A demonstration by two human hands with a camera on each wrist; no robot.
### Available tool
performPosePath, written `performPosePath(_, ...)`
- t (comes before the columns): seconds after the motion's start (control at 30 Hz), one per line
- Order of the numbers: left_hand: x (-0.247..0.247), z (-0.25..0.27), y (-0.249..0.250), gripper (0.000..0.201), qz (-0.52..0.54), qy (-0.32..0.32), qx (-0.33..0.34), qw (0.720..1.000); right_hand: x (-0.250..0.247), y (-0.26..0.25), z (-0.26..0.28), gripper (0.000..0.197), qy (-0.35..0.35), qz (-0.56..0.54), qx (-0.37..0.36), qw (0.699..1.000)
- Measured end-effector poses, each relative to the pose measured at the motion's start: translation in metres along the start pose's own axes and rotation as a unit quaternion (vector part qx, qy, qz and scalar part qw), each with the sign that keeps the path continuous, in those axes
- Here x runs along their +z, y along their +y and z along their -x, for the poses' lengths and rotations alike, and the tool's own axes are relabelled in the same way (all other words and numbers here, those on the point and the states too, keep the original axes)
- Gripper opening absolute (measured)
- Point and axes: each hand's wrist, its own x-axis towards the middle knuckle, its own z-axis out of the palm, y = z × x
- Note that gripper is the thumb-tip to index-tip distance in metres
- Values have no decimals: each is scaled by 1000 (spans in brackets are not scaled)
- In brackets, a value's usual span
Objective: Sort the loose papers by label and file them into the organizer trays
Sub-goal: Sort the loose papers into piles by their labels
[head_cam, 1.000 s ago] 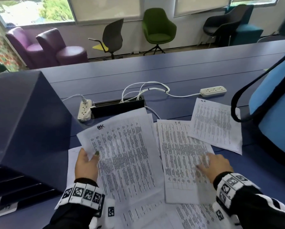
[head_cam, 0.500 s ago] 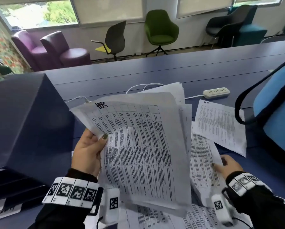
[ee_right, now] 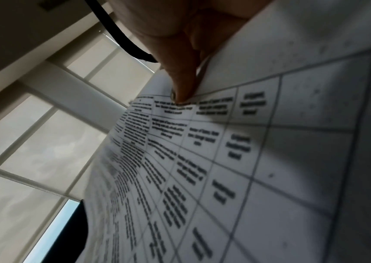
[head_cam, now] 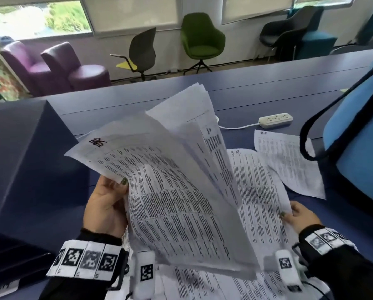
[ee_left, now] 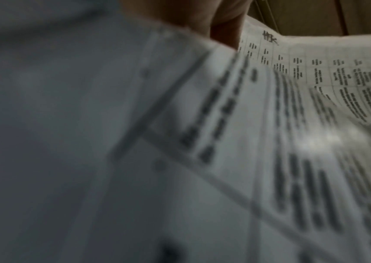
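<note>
Clearly the lifted sheaf of papers (head_cam: 177, 191) is raised off the desk (head_cam: 268, 87) and fanned so that the handwritten label at its far left corner can be read, which is what sorting by label asks for. The left hand (head_cam: 107, 208) grips the sheaf at its left edge, thumb on the printed face and the other fingers curled behind. The right hand (head_cam: 298, 217) pinches the near right edge of a single sheet (head_cam: 261, 191), thumb pressed on top, probably to hold it apart from the sheaf. Farther right, another sheet (head_cam: 289, 163) lies flat on the desk, and more papers lie under the wrists. At the left a dark organizer (head_cam: 29, 152) stands; its trays hardly show.
</note>
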Motion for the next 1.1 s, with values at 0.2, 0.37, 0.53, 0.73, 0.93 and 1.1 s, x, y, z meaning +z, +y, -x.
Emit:
performPosePath(0.2,5,3,-11,46,-26,11,-13,1000,21,-3,7,43,-103,-175,25,979)
performPosePath(0.37,-10,-5,-42,32,-138,107,-110,979,39,-16,27,35,-164,-237,10,957)
performPosePath(0.53,-26,0,-75,17,-324,141,-210,912,62,-23,43,36,-200,-208,-15,957)
performPosePath(0.73,-29,3,-94,32,-325,163,-270,892,87,-22,60,43,-240,-180,-5,954)
performPosePath(0.93,-40,2,-105,22,-459,184,-255,831,85,-27,47,9,-241,0,-1,971)
performPosePath(1.1,-48,8,-111,16,-463,160,-250,835,57,-47,-3,17,-34,265,-41,963)
